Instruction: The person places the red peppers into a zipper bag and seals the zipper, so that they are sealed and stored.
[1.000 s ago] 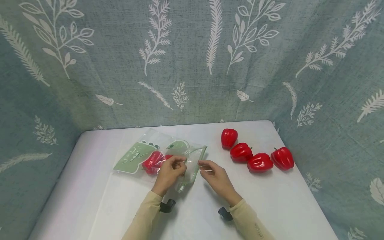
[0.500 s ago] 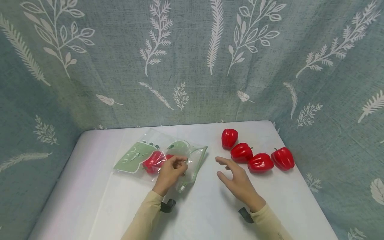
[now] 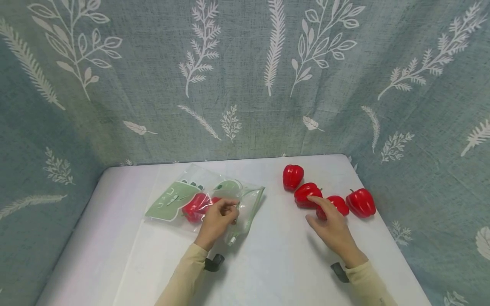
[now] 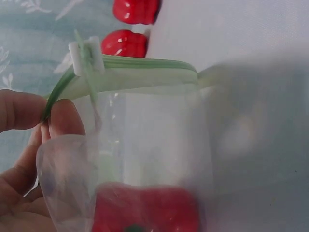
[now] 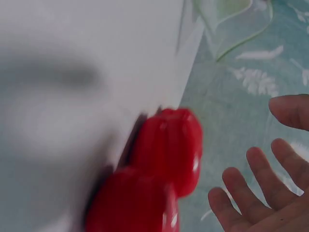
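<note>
My left hand [image 3: 218,221] pinches the green rim of a clear zip bag [image 3: 250,206] by its mouth. The bag lies on its side, printed with green cartoon shapes. Inside it lies a red bell pepper [image 3: 195,207], with more red beside it partly hidden by my hand. In the left wrist view, a white slider [image 4: 87,55] sits on the green zip. My right hand [image 3: 334,229] hovers with fingers spread over a red bell pepper [image 3: 340,203], partly covering it. Another bell pepper [image 3: 304,193] lies just left of its fingertips; whether they touch is unclear.
Further red bell peppers lie at the back right: one bell pepper [image 3: 293,177] toward the rear, another bell pepper [image 3: 360,202] near the right edge. A white table [image 3: 260,272] bears everything. A patterned teal curtain [image 3: 245,76] hangs behind and at both sides.
My right hand has left the bag's mouth, moved right with its fingers spreading, and reached the bell peppers. The left hand and bag have stayed put.
</note>
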The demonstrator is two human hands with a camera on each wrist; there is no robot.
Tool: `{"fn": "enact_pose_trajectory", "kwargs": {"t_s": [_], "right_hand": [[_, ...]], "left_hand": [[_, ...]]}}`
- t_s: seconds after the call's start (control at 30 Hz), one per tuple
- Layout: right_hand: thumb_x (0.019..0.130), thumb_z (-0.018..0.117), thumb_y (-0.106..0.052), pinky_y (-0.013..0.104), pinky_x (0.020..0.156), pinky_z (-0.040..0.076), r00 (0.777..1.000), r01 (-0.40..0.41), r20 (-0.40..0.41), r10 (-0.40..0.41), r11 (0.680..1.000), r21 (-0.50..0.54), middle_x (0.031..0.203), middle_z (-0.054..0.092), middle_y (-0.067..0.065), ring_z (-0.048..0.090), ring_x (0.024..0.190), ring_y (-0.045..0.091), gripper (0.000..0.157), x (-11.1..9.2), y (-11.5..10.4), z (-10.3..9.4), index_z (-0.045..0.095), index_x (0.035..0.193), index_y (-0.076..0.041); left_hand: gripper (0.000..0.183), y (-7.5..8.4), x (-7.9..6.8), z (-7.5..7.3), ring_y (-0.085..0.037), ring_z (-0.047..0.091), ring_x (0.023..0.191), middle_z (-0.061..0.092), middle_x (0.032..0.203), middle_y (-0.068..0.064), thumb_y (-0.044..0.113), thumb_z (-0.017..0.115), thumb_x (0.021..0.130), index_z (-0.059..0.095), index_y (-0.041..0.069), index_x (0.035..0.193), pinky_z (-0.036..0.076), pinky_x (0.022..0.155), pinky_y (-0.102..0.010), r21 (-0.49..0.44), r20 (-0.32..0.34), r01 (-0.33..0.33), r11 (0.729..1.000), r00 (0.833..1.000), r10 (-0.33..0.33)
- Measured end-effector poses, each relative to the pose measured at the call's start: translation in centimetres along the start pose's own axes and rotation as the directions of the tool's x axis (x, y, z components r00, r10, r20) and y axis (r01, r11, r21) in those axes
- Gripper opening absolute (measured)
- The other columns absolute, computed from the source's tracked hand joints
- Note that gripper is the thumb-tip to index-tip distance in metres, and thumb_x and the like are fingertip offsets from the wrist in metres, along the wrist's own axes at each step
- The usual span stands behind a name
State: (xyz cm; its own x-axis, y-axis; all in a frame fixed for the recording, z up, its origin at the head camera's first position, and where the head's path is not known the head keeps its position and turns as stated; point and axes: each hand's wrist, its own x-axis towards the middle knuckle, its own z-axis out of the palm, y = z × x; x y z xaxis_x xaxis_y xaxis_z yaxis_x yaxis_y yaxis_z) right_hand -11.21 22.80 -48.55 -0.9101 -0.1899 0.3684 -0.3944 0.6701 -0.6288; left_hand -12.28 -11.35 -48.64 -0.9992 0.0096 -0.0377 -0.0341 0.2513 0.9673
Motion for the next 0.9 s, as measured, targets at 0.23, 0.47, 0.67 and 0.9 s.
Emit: {"fn": "enact_pose_trajectory", "kwargs": {"t_s": [0.23, 0.47, 0.67, 0.9], "right_hand": [[0.072, 0.089, -0.004, 0.057, 0.096, 0.051, 1.0, -0.004, -0.01, 0.003, 0.996, -0.094, 0.143, 0.053, 0.01, 0.051, 0.131, 0.032, 0.084, -0.1, 1.6, -1.1, 0.049, 0.145, -0.012], [0.07, 0.091, -0.007, 0.061, 0.098, 0.048, 1.0, -0.017, 0.024, 0.02, 0.991, -0.133, 0.148, 0.048, 0.014, 0.045, 0.135, 0.038, 0.092, 0.2, 2.4, -1.8, 0.043, 0.149, -0.011], [0.069, 0.091, -0.013, 0.071, 0.105, 0.034, 0.994, -0.056, 0.076, 0.073, 0.976, -0.213, 0.154, 0.038, 0.019, 0.028, 0.145, 0.044, 0.097, 0.4, 3.1, -2.1, 0.039, 0.151, -0.009], [0.065, 0.094, -0.019, 0.072, 0.112, 0.023, 0.989, -0.048, 0.122, 0.087, 0.955, -0.294, 0.161, 0.029, 0.019, 0.016, 0.149, 0.046, 0.108, 0.3, 4.2, -2.7, 0.034, 0.155, -0.012]], "left_hand": [[0.025, -0.2, 0.0, 0.0, -0.02, 0.066, 0.073, 0.064, 0.089, -0.007, 0.005, 0.069, 0.089, 0.071, 0.005, 0.113, 0.057, 0.068, -0.027, -0.003, -0.004, -0.006, 1.0, 1.0, 0.006], [0.024, -0.3, 0.0, -0.1, -0.02, 0.066, 0.073, 0.064, 0.088, -0.007, 0.007, 0.069, 0.09, 0.071, 0.006, 0.114, 0.057, 0.069, -0.027, 0.005, -0.005, -0.003, 1.0, 1.0, 0.003], [0.024, -0.3, 0.0, -0.3, -0.02, 0.066, 0.074, 0.065, 0.089, -0.006, 0.007, 0.07, 0.09, 0.071, 0.006, 0.114, 0.057, 0.069, -0.027, 0.002, -0.004, 0.006, 1.0, 1.0, -0.006], [0.024, -0.3, -0.1, -0.4, -0.021, 0.066, 0.073, 0.064, 0.088, -0.006, 0.007, 0.07, 0.09, 0.071, 0.006, 0.113, 0.056, 0.069, -0.027, 0.003, -0.007, 0.013, 1.0, 1.0, -0.013]]}}
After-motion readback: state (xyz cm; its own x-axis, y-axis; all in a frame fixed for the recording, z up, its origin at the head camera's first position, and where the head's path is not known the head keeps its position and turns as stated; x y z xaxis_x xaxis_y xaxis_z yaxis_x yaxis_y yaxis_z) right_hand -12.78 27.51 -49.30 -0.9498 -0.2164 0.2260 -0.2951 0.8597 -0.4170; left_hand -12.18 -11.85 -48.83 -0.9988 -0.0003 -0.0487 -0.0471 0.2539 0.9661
